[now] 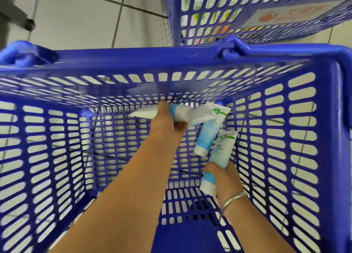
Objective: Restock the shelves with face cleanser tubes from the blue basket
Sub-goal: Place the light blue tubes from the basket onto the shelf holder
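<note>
Both arms reaching down into blue basket (pixel 190 56), viewed from above. Left hand (pixel 167 123) near far wall of basket, fingers curled round one or two cleanser tubes (pixel 181 114) lying crosswise, white cap toward the right; exact count in this grip unclear. Right hand (pixel 226 178) lower right, gripping one tube (pixel 222 153) upright-tilted, flat crimped end up, white cap (pixel 208 188) down beside the thumb. Silver bracelet (pixel 235 198) on right wrist. One loose tube (pixel 206 136) lying on basket floor between the two hands, cap toward the viewer. Second blue basket (pixel 266 14) behind, holding packaged goods, on tiled floor (pixel 85 20).
</note>
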{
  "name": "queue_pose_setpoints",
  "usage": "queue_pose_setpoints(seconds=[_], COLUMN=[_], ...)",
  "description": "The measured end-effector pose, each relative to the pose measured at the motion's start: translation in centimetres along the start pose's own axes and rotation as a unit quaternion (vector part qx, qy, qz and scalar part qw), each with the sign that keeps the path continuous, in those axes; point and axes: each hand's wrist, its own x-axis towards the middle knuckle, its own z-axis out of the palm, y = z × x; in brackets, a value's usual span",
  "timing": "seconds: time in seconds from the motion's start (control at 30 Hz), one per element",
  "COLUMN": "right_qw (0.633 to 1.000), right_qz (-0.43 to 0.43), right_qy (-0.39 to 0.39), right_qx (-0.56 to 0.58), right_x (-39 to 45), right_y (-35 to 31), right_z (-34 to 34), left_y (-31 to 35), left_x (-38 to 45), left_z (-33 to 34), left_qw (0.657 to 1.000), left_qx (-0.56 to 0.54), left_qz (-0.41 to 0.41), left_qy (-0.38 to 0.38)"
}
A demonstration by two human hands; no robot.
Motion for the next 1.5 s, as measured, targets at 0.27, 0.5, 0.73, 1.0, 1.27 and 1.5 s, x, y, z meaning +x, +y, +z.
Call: queue_pose_setpoints(seconds=[0.27, 0.5, 0.73, 1.0, 1.27, 1.5], right_qw=[0.999, 0.995, 0.985, 0.96, 0.915, 0.859], right_qz=[-0.022, -0.018, -0.024, -0.106, -0.182, -0.199], right_qy=[-0.029, -0.093, -0.153, -0.218, -0.349, -0.472], right_qx=[0.007, 0.028, 0.074, 0.139, 0.085, 0.003], right_x=[-1.8, -8.2, -19.1, -38.1, -56.9, -68.5], right_y=[-1.2, -2.9, -8.0, -19.5, -23.9, -24.0], right_z=[0.8, 2.4, 2.0, 3.5, 4.1, 2.5], left_y=[-0.3, 1.6, 5.0, 11.7, 14.5, 11.8], left_x=[-3.8, -11.6, -24.6, -43.2, -60.3, -70.7], left_z=[-8.4, -14.2, -14.0, -12.1, -15.7, -21.6], left_qw=[0.998, 0.983, 0.983, 0.96, 0.945, 0.923], left_qx=[-0.04, 0.18, 0.149, 0.112, 0.01, -0.136], left_qz=[-0.054, 0.032, 0.098, 0.199, 0.271, 0.317], left_qy=[0.017, -0.021, -0.046, -0.161, -0.181, -0.172])
